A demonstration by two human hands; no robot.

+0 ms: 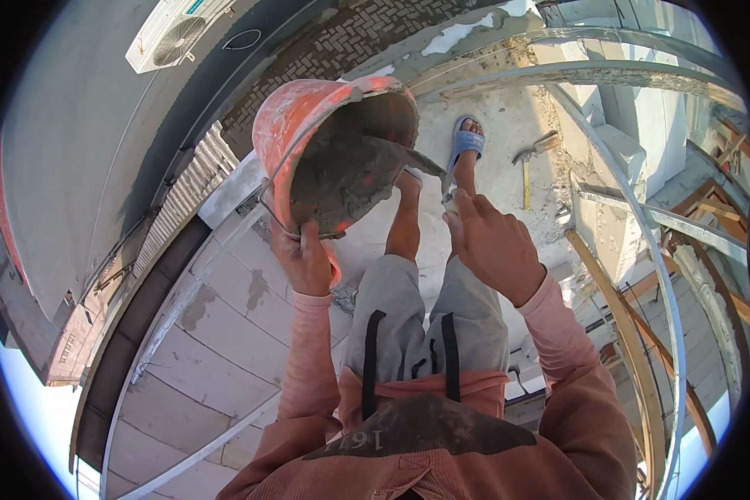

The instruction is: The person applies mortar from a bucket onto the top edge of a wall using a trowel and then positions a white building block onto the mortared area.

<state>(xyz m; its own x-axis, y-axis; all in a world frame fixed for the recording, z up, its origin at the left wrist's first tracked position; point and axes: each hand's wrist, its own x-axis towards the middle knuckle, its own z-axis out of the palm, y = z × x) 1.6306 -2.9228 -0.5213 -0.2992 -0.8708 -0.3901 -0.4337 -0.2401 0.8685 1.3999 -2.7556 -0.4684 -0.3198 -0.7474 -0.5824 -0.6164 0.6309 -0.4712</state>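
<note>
An orange, cement-smeared bucket (279,125) with a wire handle is tilted sideways, its mouth toward me, with wet grey mortar (333,187) inside. My left hand (304,262) grips the bucket from below near its lower edge. My right hand (487,246) is closed on the handle of a trowel (425,167), whose blade reaches into the bucket and carries grey mortar. My legs and a blue slide sandal (467,137) show below on a pale concrete surface.
A hammer (527,175) lies right of my foot. Metal rails (625,167), timber boards (596,275) and white blocks (658,142) crowd the right side. A block wall (208,375) runs on the left; beyond are an edge, corrugated sheeting (175,204) and an air-conditioner unit (162,33) above a paved strip.
</note>
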